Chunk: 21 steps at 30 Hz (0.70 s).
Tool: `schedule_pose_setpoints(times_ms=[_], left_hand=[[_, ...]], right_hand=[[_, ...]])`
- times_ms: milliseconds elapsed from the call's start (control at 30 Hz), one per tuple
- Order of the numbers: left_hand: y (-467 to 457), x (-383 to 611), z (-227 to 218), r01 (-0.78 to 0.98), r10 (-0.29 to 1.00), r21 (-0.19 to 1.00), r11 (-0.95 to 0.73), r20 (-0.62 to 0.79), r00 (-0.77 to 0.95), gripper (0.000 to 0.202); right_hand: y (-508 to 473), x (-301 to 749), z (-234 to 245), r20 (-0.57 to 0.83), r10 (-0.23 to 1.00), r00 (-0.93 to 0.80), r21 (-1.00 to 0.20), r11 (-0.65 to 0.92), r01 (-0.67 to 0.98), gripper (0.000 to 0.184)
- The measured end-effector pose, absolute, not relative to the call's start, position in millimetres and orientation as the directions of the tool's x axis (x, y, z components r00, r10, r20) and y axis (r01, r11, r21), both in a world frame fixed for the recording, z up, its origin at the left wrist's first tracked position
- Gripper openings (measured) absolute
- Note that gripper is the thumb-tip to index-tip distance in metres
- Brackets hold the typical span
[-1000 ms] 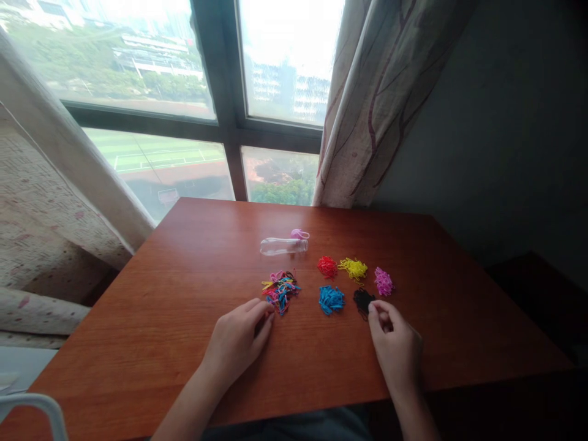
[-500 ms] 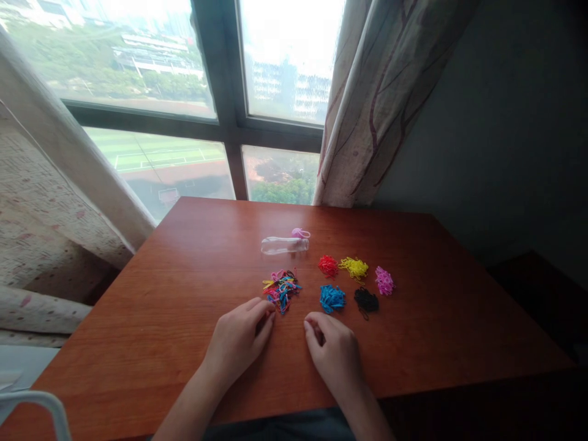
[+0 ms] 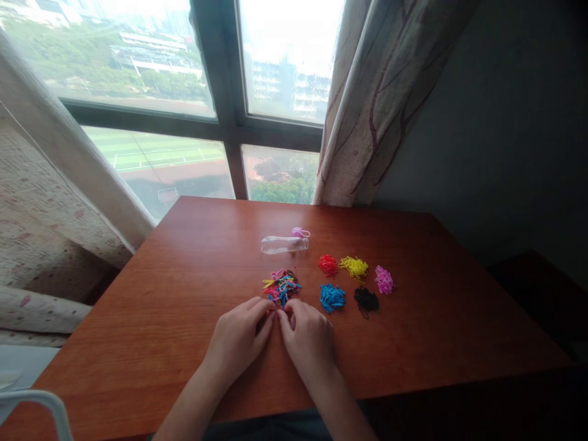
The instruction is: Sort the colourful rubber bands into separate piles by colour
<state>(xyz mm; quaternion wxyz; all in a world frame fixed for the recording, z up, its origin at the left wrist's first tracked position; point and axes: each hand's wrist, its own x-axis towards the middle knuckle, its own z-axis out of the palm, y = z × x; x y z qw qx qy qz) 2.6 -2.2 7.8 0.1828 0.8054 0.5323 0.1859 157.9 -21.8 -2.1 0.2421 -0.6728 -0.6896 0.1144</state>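
Note:
A mixed pile of small coloured rubber bands (image 3: 282, 284) lies on the table, just beyond my fingertips. My left hand (image 3: 242, 331) rests at the pile's near left edge, thumb and fingers pinched together. Close beside it, my right hand (image 3: 309, 340) is pinched too, and the two sets of fingertips almost meet. Whatever sits in either pinch is too small or hidden to make out. To the right are sorted heaps of bands: red (image 3: 327, 265), yellow (image 3: 353, 267), blue (image 3: 332, 297), black (image 3: 366, 299) and pink (image 3: 384, 279).
A clear bottle (image 3: 281, 245) lies on its side behind the mixed pile, with a pink looped cap (image 3: 301, 233) by its neck. The wooden table (image 3: 184, 263) reaches to a window with curtains (image 3: 362, 104). A white curved bar (image 3: 46, 401) stands at lower left.
My right hand has moved left, from in front of the blue heap to beside my left hand. The left hand stays in place.

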Motion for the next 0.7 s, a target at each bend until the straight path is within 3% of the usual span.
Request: schedule_pose_setpoints(times_ms=[367, 700], left_hand=[[-2.4, 2.4, 6.9, 0.784, 0.927, 0.504, -0.363, 0.105, 0.361, 0.017], [-2.9, 3.0, 7.6, 0.782, 0.928, 0.509, -0.36, 0.106, 0.357, 0.018]], right_hand=[[-33.4, 170.2, -4.6, 0.211, 0.977, -0.033, -0.586, 0.153, 0.796, 0.013], [-39.9, 195.4, -7.6, 0.222, 0.975, -0.021, -0.608, 0.156, 0.778, 0.019]])
